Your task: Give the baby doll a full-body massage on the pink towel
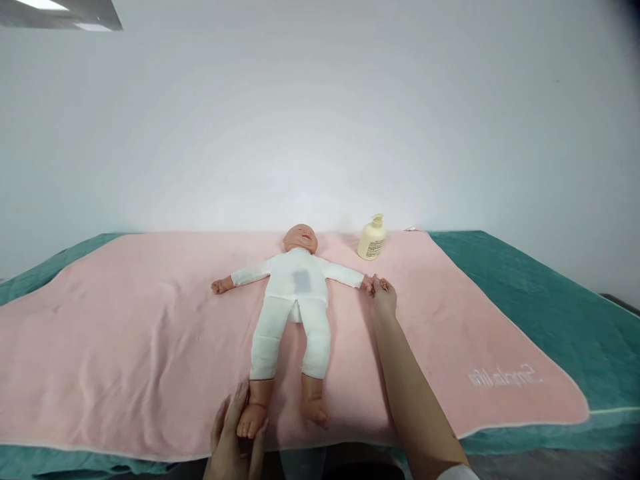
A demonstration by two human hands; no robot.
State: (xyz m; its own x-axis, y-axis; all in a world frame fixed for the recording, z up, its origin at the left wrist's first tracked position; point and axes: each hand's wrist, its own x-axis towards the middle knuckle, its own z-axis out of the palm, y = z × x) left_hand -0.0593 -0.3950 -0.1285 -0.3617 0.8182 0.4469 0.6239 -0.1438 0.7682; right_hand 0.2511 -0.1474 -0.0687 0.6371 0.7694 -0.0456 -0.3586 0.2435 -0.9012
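A baby doll [296, 283] in a white cloth suit lies on its back on a pink blanket [125, 333], arms spread and head toward the wall. My right hand [385, 298] is closed around the doll's hand at the end of the outstretched arm on the right side. Down at the near edge, my left hand [234, 430] cups the doll's foot on the left side, fingers and thumb on either side of it. The doll's other foot rests untouched beside it. A grey square patch shows on the doll's chest.
A pale yellow pump bottle [371, 240] stands upright on the blanket, right of the doll's head. Beneath the blanket, a green cover [540, 300] shows at both sides and the front. A white wall [320, 120] rises behind.
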